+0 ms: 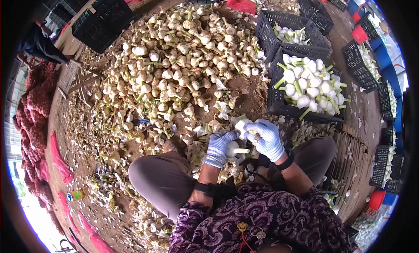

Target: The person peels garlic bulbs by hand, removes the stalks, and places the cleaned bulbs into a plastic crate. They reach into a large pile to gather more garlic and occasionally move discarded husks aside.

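Observation:
My left hand [221, 144], in a striped white glove, is closed near a white garlic bulb [242, 124] between my hands. My right hand [267, 138], gloved the same way, has its fingers pinched at that bulb's near side. A second, clean garlic bulb [232, 149] with a trimmed green stem shows against my left palm, its stem pointing right. My fingers hide part of both bulbs. Loose husks [200, 154] lie under and around my hands.
Ahead is a large heap of unpeeled garlic [183, 56]. A black crate [279, 100] of cleaned bulbs stands front right, another crate [262, 28] behind it. A wooden stool [72, 80], red net sacks [37, 117] and a person [41, 45] are at left.

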Demonstrator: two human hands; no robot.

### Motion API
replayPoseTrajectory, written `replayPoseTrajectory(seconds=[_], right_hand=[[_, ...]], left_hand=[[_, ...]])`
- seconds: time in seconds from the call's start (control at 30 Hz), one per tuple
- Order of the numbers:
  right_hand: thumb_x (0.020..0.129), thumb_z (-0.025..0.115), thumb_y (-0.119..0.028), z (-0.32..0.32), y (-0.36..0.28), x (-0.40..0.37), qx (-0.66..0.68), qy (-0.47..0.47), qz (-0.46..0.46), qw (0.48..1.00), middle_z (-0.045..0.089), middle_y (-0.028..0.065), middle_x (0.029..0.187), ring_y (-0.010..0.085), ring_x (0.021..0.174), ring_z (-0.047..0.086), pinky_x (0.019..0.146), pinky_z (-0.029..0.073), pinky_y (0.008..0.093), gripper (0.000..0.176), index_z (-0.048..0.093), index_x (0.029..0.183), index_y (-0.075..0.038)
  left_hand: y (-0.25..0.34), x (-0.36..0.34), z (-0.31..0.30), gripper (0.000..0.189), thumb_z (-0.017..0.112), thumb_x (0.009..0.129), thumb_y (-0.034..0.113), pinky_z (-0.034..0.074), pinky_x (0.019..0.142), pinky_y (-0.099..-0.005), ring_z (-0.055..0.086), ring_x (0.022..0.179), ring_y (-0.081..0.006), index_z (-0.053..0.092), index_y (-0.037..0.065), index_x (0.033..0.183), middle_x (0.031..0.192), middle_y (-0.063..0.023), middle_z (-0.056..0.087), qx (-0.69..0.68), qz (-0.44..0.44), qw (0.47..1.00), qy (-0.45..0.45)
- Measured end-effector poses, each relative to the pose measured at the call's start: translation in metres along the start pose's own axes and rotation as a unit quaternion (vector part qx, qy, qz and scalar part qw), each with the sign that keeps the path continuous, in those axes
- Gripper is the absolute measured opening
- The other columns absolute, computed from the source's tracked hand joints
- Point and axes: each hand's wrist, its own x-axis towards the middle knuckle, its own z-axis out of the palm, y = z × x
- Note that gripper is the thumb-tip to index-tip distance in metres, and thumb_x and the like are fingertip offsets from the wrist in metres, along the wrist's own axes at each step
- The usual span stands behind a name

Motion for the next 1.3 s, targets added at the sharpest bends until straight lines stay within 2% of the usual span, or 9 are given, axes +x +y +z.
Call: replayPoseTrajectory(seconds=[0.07, 0.13, 0.23, 0.37, 0.5, 0.63, 0.87, 0.97, 1.3], right_hand=[[0.065, 0.07, 0.0, 0.002, 0.0, -0.002, 0.005, 0.024, -0.005, 1.0, 0.054, 0.0075, 0.066, 0.0221, 0.054, 0.051, 0.051, 0.041, 0.03, 0.019, 0.064, 0.082, -0.006], [0.07, 0.064, -0.003, 0.0, 0.002, -0.005, -0.018, -0.006, 0.013, 1.0, 0.062, 0.0088, 0.077, 0.0214, 0.065, 0.06, 0.057, 0.048, 0.0295, 0.013, 0.064, 0.083, -0.006], [0.079, 0.062, -0.004, 0.005, 0.002, -0.007, 0.302, 0.056, 0.256, 0.916, 0.064, 0.0062, 0.081, 0.0103, 0.07, 0.06, 0.061, 0.049, 0.0232, 0.011, 0.064, 0.088, 0.002], [0.079, 0.064, -0.005, 0.002, 0.009, -0.004, 0.403, 0.078, 0.379, 0.829, 0.063, 0.0035, 0.079, 0.0092, 0.068, 0.059, 0.062, 0.048, 0.0228, 0.012, 0.064, 0.088, 0.002], [0.077, 0.065, -0.005, 0.004, 0.004, 0.0, 0.291, 0.085, 0.357, 0.884, 0.064, 0.0052, 0.079, 0.0104, 0.067, 0.059, 0.062, 0.048, 0.0235, 0.012, 0.064, 0.088, 0.0], [0.068, 0.07, -0.006, 0.016, 0.003, -0.004, 0.062, 0.042, 0.141, 0.987, 0.064, 0.0096, 0.08, 0.0192, 0.065, 0.062, 0.06, 0.049, 0.0279, 0.016, 0.063, 0.083, -0.005], [0.068, 0.071, -0.006, 0.02, -0.001, -0.011, -0.021, 0.035, 0.077, 0.996, 0.063, 0.0087, 0.075, 0.0202, 0.06, 0.06, 0.055, 0.047, 0.0284, 0.015, 0.063, 0.081, -0.006], [0.074, 0.069, -0.004, 0.013, -0.001, -0.011, 0.27, 0.066, 0.338, 0.899, 0.062, 0.0012, 0.072, 0.0072, 0.065, 0.055, 0.058, 0.045, 0.0215, 0.01, 0.065, 0.082, 0.0], [0.072, 0.064, -0.006, -0.007, 0.016, -0.007, 0.489, 0.144, 0.403, 0.76, 0.062, 0.0075, 0.07, 0.0148, 0.052, 0.059, 0.04, 0.049, 0.027, 0.016, 0.063, 0.086, 0.003]], left_hand=[[0.0, 0.0, 0.003, 0.011, 0.066, 0.075, 0.007, 0.046, 0.048, -0.0256, 0.057, 0.051, -0.0162, 0.064, -0.004, 0.078, 0.067, -0.0089, 0.062, -0.011, -0.011, 1.0, 0.004], [-0.006, 0.003, 0.0, 0.008, 0.065, 0.074, 0.004, 0.047, 0.051, -0.0256, 0.058, 0.055, -0.0163, 0.063, -0.003, 0.076, 0.067, -0.0087, 0.062, -0.007, -0.005, 1.0, 0.025], [-0.018, 0.01, -0.013, 0.005, 0.063, 0.074, 0.002, 0.048, 0.055, -0.026, 0.058, 0.059, -0.0155, 0.064, -0.002, 0.076, 0.068, -0.0078, 0.063, -0.049, 0.033, 0.998, -0.01], [-0.021, 0.008, -0.013, 0.006, 0.063, 0.075, 0.002, 0.047, 0.058, -0.0257, 0.057, 0.061, -0.0125, 0.066, -0.001, 0.079, 0.071, -0.0056, 0.064, -0.006, 0.03, 0.999, -0.023], [-0.005, -0.006, 0.0, 0.012, 0.065, 0.076, 0.006, 0.046, 0.058, -0.0245, 0.055, 0.061, -0.0101, 0.067, -0.001, 0.085, 0.074, -0.0046, 0.064, 0.042, 0.08, 0.996, 0.012], [-0.016, 0.006, -0.004, 0.013, 0.063, 0.076, 0.006, 0.045, 0.052, -0.0231, 0.057, 0.054, -0.0122, 0.067, -0.004, 0.082, 0.065, -0.0067, 0.064, 0.19, 0.096, 0.976, 0.045], [-0.024, 0.018, -0.009, 0.01, 0.061, 0.073, 0.002, 0.045, 0.05, -0.0242, 0.056, 0.053, -0.0125, 0.067, -0.004, 0.078, 0.062, -0.0064, 0.063, 0.123, 0.083, 0.988, 0.034], [-0.015, 0.01, -0.006, 0.01, 0.061, 0.074, 0.002, 0.047, 0.052, -0.0252, 0.058, 0.055, -0.0134, 0.066, -0.005, 0.079, 0.065, -0.0082, 0.063, 0.108, 0.1, 0.988, 0.049], [-0.039, 0.035, -0.054, 0.018, 0.062, 0.069, 0.011, 0.043, 0.056, -0.0232, 0.052, 0.057, -0.0082, 0.067, -0.001, 0.082, 0.063, -0.0054, 0.061, 0.328, 0.144, 0.93, 0.079]])
